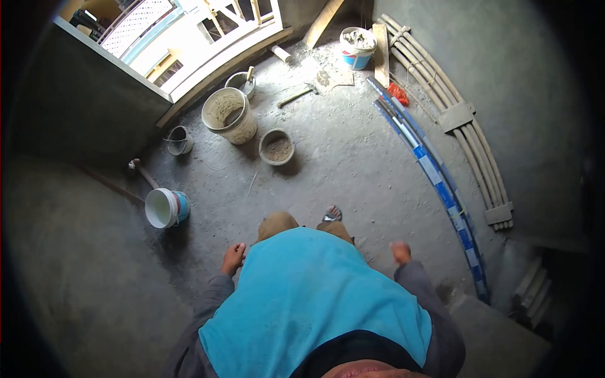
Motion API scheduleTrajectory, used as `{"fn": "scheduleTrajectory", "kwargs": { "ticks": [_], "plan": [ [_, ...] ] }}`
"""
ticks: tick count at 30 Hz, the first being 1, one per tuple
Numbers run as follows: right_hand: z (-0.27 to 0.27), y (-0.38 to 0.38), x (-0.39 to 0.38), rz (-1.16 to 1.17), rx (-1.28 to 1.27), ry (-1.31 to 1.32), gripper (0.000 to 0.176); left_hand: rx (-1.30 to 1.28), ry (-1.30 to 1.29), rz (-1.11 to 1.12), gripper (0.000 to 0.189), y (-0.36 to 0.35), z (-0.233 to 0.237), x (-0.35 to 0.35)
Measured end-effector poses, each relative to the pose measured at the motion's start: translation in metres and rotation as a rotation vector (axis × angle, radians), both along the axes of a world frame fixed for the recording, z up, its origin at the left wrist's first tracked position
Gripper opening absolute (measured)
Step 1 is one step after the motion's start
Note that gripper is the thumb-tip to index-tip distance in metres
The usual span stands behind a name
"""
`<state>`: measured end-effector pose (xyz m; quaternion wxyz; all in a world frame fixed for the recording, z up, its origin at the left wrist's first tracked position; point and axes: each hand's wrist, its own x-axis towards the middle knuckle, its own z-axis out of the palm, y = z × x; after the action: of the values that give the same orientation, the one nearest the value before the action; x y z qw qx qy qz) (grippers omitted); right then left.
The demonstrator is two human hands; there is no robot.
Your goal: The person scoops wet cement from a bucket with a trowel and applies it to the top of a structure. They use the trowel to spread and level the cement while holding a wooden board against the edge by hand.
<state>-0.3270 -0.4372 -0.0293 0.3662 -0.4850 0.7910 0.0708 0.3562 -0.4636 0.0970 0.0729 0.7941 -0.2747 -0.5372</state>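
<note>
My left hand point(234, 258) hangs beside my left hip with its fingers curled in, and nothing shows in it. On the other side, my right hand point(400, 252) is held a little out from my body, slightly blurred, its fingers closed like a fist with no object visible. Neither hand touches anything. Nearest to my left hand is a white and blue bucket point(162, 208), tipped toward me, farther left on the floor. A dark bowl of grainy material point(276, 148) sits ahead of my legs. To the right lies a bundle of long pipes in blue wrapping point(430, 167).
A large mortar-stained bucket point(239, 131), a small dark bucket point(180, 140) and a hammer point(295, 97) are farther ahead. A filled bucket point(357, 58) stands beside a wooden board point(380, 55). Grey pipes point(479, 160) run along the right wall. A window frame point(170, 94) is at upper left.
</note>
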Motion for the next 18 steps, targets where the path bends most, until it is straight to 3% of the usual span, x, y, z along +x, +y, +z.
{"fn": "scheduleTrajectory", "kwargs": {
  "ticks": [1,2,3,4,5,7,8,10,13,14,16,18],
  "plan": [
    [0.034,-0.071,0.002,-0.245,-0.036,-0.007,0.039,-0.041,0.010,-0.029,0.055,-0.004,0.014,-0.016],
    [0.001,-0.126,-0.026,-0.158,-0.279,0.056,0.040,-0.085,0.018,-0.057,0.056,-0.012,0.022,-0.029],
    [0.026,-0.194,-0.028,-0.218,-0.261,0.059,0.041,-0.095,0.043,-0.034,0.057,-0.015,0.031,-0.040],
    [0.058,-0.255,-0.027,-0.251,-0.255,-0.122,0.052,-0.097,0.082,0.010,0.058,-0.017,0.039,-0.051],
    [0.088,-0.305,-0.012,-0.190,-0.392,-0.065,0.048,-0.082,0.136,0.072,0.059,-0.021,0.050,-0.059],
    [0.131,-0.388,0.021,-0.394,-0.524,-0.355,0.044,-0.053,0.230,0.186,0.061,-0.031,0.061,-0.073],
    [0.150,-0.414,0.041,-0.367,-0.522,-0.365,0.044,-0.041,0.272,0.242,0.062,-0.039,0.064,-0.078],
    [0.174,-0.464,0.079,-0.281,-0.525,-0.410,0.041,-0.026,0.361,0.341,0.064,-0.068,0.062,-0.086],
    [0.121,-0.495,0.101,-0.007,-0.435,-0.256,0.042,-0.041,0.488,0.457,0.067,-0.138,0.050,-0.095],
    [0.093,-0.486,0.102,0.087,-0.518,-0.300,0.041,-0.040,0.508,0.475,0.067,-0.164,0.046,-0.098],
    [0.104,-0.466,0.113,0.211,-0.154,-0.276,0.049,-0.024,0.490,0.468,0.069,-0.223,0.033,-0.098],
    [0.108,-0.457,0.114,0.321,0.159,-0.249,0.052,-0.064,0.290,0.278,0.068,-0.284,-0.016,-0.085]
  ]
}}
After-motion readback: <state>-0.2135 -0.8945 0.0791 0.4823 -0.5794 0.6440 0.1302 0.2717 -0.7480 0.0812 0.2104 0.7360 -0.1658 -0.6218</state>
